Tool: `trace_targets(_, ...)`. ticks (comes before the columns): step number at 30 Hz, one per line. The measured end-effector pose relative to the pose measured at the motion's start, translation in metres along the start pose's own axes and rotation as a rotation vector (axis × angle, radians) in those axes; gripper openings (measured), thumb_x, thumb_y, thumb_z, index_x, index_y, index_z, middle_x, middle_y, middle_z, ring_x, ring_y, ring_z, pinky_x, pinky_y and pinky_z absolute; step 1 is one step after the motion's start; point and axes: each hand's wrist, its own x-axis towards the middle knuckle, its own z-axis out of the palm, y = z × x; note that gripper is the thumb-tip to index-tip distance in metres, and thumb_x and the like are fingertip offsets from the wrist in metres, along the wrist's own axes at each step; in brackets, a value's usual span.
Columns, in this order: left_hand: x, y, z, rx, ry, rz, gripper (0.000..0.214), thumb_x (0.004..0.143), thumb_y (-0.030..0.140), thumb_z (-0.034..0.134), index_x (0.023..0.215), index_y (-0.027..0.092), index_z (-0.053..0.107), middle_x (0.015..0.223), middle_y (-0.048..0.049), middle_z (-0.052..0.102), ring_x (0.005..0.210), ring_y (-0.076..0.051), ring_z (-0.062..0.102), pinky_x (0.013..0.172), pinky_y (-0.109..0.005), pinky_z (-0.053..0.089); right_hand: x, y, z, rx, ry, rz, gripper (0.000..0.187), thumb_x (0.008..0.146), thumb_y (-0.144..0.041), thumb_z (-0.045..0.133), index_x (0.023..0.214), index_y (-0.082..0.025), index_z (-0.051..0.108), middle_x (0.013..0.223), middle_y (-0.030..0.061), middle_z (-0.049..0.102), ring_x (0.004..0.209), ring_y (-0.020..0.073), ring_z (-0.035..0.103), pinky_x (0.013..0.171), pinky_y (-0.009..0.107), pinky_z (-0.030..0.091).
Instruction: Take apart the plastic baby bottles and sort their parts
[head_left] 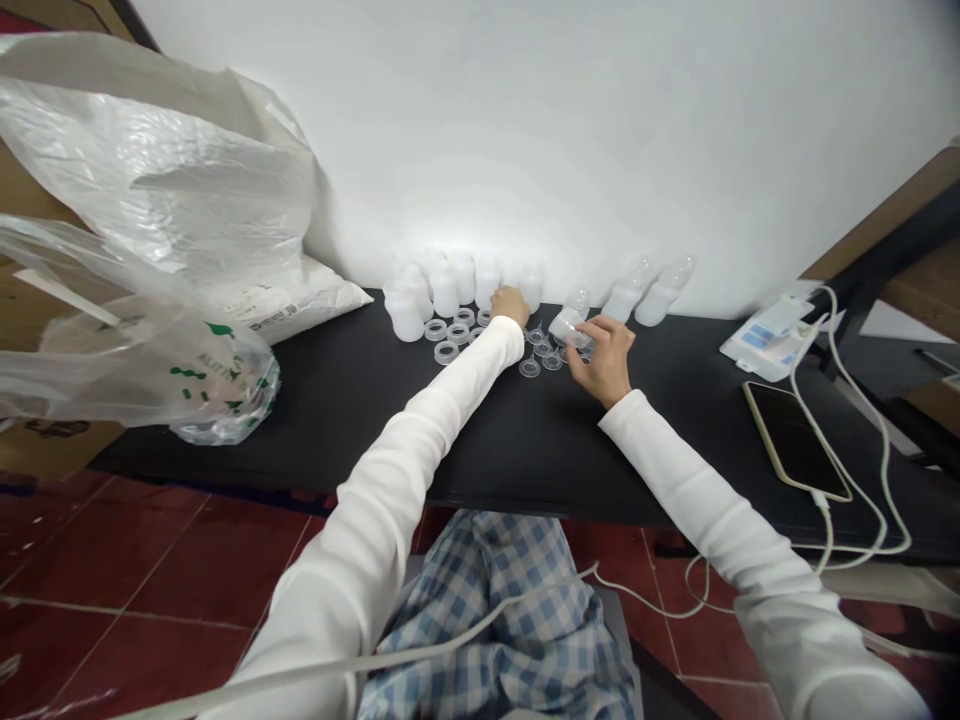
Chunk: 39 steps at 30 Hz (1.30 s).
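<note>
My left hand (511, 303) reaches to the row of translucent white baby bottles (444, 285) by the wall. Its fingers are curled and mostly hidden; what they hold, if anything, I cannot make out. One more bottle (532, 284) stands just right of it. My right hand (606, 358) pinches a clear dome cap (565, 325) between thumb and fingers, above the table. Several clear nipples (529, 367) lie on the table between the hands. Left of them are several translucent screw rings (446, 352), partly behind my left sleeve.
Two bottles with clear caps (663, 292) lean at the wall on the right. A phone (796, 440) with a white cable (885, 450) and a white power strip (769, 335) lie farther right. Plastic bags (217, 370) crowd the left of the black table (517, 450).
</note>
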Motion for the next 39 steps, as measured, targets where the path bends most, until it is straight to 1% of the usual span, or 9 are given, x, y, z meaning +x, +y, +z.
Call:
trace_targets(6,-0.026,0.011,-0.003,0.046,0.172,0.151,0.037,0.089,0.005,0.045,0.123,-0.005,0.055,0.127,-0.0329,0.058,0.129,-0.039,0.052,0.107,-0.049,0.04,0.001,-0.001,-0.001,0.004,0.004,-0.002,0.029,0.089,-0.025,0.058,0.117,-0.024,0.052,0.109,0.0106,0.058,0.103,0.0269,0.057,0.087,0.044,0.04)
trace_targets(8,-0.034,0.016,-0.009,0.11,0.141,0.289,0.038,0.09,0.004,0.04,0.124,-0.002,0.056,0.127,-0.03,0.059,0.128,-0.037,0.052,0.107,-0.048,0.039,0.001,0.0,-0.001,0.0,0.014,-0.003,0.029,0.089,-0.026,0.058,0.117,-0.023,0.052,0.109,0.0107,0.058,0.104,0.0272,0.057,0.087,0.043,0.04)
trace_targets(11,-0.037,0.021,-0.018,0.236,-0.005,0.441,0.045,0.091,0.004,0.035,0.131,0.006,0.057,0.123,-0.0237,0.064,0.124,-0.034,0.055,0.105,-0.046,0.042,0.002,0.005,-0.001,0.008,0.056,-0.016,0.029,0.088,-0.026,0.058,0.116,-0.023,0.052,0.109,0.0105,0.058,0.104,0.0271,0.057,0.087,0.043,0.039)
trace_targets(16,-0.027,0.023,-0.022,0.405,-0.161,0.402,0.056,0.089,0.006,0.042,0.144,0.013,0.052,0.121,-0.0221,0.068,0.125,-0.034,0.057,0.102,-0.046,0.043,0.005,0.017,-0.004,-0.003,0.081,0.042,0.03,0.085,-0.028,0.059,0.114,-0.022,0.053,0.11,0.011,0.056,0.106,0.0289,0.055,0.088,0.044,0.039)
trace_targets(25,-0.012,0.011,-0.021,0.397,-0.128,0.363,0.041,0.089,0.011,0.045,0.125,0.002,0.062,0.121,-0.0263,0.068,0.13,-0.036,0.051,0.107,-0.048,0.039,0.004,0.016,-0.003,-0.007,0.055,0.055,0.033,0.087,-0.032,0.059,0.118,-0.022,0.052,0.112,0.0119,0.056,0.109,0.0305,0.056,0.092,0.046,0.038)
trace_targets(29,-0.013,0.009,-0.029,0.243,-0.055,0.381,0.038,0.091,0.01,0.045,0.124,0.002,0.062,0.117,-0.0269,0.068,0.131,-0.038,0.049,0.11,-0.05,0.035,0.006,0.013,-0.005,0.034,0.026,0.054,0.041,0.089,-0.04,0.06,0.124,-0.02,0.05,0.114,0.0137,0.059,0.109,0.0306,0.057,0.092,0.045,0.039)
trace_targets(33,-0.04,0.0,-0.045,-0.082,0.101,0.457,0.03,0.099,0.019,0.041,0.117,0.012,0.064,0.112,-0.0163,0.069,0.116,-0.03,0.056,0.108,-0.042,0.036,0.007,0.006,-0.007,0.068,-0.026,0.053,0.044,0.092,-0.048,0.058,0.122,-0.017,0.051,0.108,0.0123,0.062,0.098,0.0273,0.059,0.09,0.042,0.038)
trace_targets(36,-0.076,-0.014,-0.052,-0.496,-0.036,0.492,0.03,0.103,0.034,0.04,0.103,0.018,0.065,0.092,-0.0069,0.067,0.09,-0.021,0.06,0.093,-0.033,0.044,0.007,-0.001,-0.006,0.098,-0.106,0.071,0.037,0.093,-0.05,0.057,0.113,-0.018,0.054,0.1,0.0092,0.063,0.09,0.0247,0.058,0.088,0.04,0.037)
trace_targets(39,-0.108,-0.029,-0.047,-0.788,-0.2,0.474,0.035,0.097,0.051,0.052,0.09,0.02,0.065,0.092,-0.0032,0.064,0.087,-0.016,0.057,0.086,-0.028,0.044,0.005,-0.009,-0.004,0.136,-0.168,0.079,0.032,0.096,-0.05,0.053,0.102,-0.019,0.055,0.091,0.0049,0.062,0.084,0.0222,0.056,0.087,0.039,0.035)
